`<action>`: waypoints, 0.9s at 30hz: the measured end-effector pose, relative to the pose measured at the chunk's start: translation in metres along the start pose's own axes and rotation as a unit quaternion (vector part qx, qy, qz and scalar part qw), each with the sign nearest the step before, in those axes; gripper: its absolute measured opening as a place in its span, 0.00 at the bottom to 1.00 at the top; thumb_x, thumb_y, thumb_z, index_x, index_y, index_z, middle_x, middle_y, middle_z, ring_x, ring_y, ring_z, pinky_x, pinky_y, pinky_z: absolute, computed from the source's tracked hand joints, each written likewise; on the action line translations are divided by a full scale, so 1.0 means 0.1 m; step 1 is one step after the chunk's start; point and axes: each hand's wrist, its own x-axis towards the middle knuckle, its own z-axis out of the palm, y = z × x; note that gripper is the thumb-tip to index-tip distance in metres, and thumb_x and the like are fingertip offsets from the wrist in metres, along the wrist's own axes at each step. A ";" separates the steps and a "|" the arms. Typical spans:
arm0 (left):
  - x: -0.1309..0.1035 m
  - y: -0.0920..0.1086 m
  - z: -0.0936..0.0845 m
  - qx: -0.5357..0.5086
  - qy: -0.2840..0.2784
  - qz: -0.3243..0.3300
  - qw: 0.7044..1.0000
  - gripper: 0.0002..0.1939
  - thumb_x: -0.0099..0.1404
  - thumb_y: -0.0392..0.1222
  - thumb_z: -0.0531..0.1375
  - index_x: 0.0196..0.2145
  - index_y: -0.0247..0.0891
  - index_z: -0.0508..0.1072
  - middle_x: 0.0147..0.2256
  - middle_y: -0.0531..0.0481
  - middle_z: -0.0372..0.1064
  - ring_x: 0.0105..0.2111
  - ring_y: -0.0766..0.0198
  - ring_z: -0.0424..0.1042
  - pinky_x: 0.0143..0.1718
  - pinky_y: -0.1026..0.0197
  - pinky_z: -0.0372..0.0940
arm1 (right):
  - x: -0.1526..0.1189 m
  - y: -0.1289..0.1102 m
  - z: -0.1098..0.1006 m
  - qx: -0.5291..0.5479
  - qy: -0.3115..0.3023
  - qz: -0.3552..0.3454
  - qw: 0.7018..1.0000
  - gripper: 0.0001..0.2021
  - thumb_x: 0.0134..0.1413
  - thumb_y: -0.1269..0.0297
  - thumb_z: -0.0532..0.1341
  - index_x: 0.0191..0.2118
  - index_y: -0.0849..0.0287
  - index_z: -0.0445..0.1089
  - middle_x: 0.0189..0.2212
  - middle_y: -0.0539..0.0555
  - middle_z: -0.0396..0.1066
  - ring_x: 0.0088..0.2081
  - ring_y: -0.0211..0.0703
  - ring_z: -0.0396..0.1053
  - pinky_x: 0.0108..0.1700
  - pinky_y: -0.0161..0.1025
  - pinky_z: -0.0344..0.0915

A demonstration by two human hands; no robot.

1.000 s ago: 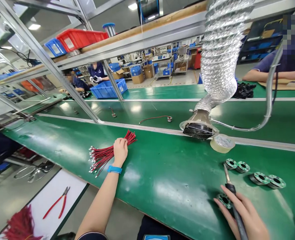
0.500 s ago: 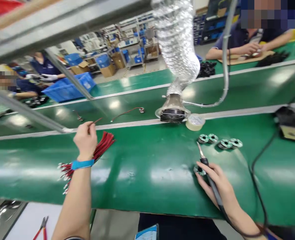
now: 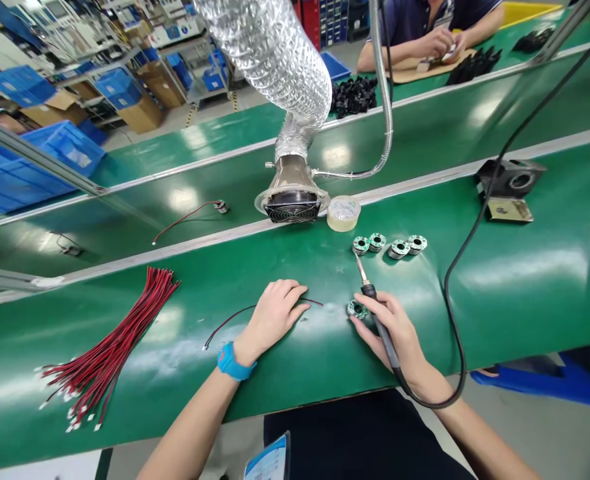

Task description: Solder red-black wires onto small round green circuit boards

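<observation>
Left hand [image 3: 275,310] pinches red-black wire [image 3: 237,313]; right hand [image 3: 397,327], apart, grips soldering iron [image 3: 385,337], touching ring-shaped part [image 3: 352,311] between hands. Black cable [image 3: 447,287] loops across right wrist [image 3: 432,385]. Beyond hands: fan hood [image 3: 292,180], tape roll [image 3: 343,215], four similar parts [image 3: 397,255]. Wire bundle [image 3: 119,340] farther left.

Under both hands, the tabletop [image 3: 255,267] is glossy green. Left of the left hand [image 3: 277,310], a wire bundle [image 3: 119,341] runs in red and black strands to white connectors; the single wire [image 3: 225,323] in that hand is dark red and black, white-ended. The wristband [image 3: 235,363] behind it is bright blue. The right hand [image 3: 397,333] has a soldering iron [image 3: 387,343] with grey handle, black collar, silvery tip. Beyond that hand, four rings [image 3: 399,249] show green tops, dark centres; farther ahead, the tape roll [image 3: 343,215] is pale yellow, the duct [image 3: 295,67] ribbed silver.
</observation>
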 end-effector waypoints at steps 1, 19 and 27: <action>0.05 0.02 -0.02 -0.016 -0.012 0.002 1.000 0.18 0.79 0.50 0.56 0.57 0.36 0.72 0.50 0.41 0.73 0.47 0.53 0.72 0.48 0.50 0.66 | 0.00 0.00 0.00 0.002 -0.002 0.001 1.000 0.24 0.69 0.70 0.63 0.67 0.47 0.66 0.53 0.58 0.67 0.49 0.45 0.77 0.52 0.42 0.76; 0.32 0.53 0.04 -0.488 0.026 -0.227 0.842 0.09 0.70 0.45 0.65 0.35 0.37 0.77 0.33 0.50 0.71 0.33 0.65 0.68 0.35 0.63 0.62 | 0.04 -0.15 0.13 0.113 -0.011 0.055 0.992 0.26 0.67 0.73 0.62 0.66 0.47 0.66 0.54 0.56 0.68 0.52 0.44 0.74 0.54 0.40 0.75; 0.28 0.64 -0.01 -0.451 0.066 -0.207 0.866 0.09 0.69 0.43 0.65 0.32 0.36 0.78 0.35 0.50 0.67 0.28 0.70 0.63 0.27 0.65 0.57 | 0.12 -0.21 0.17 0.152 -0.016 0.037 0.988 0.26 0.67 0.72 0.63 0.67 0.49 0.66 0.54 0.57 0.72 0.53 0.44 0.75 0.55 0.40 0.74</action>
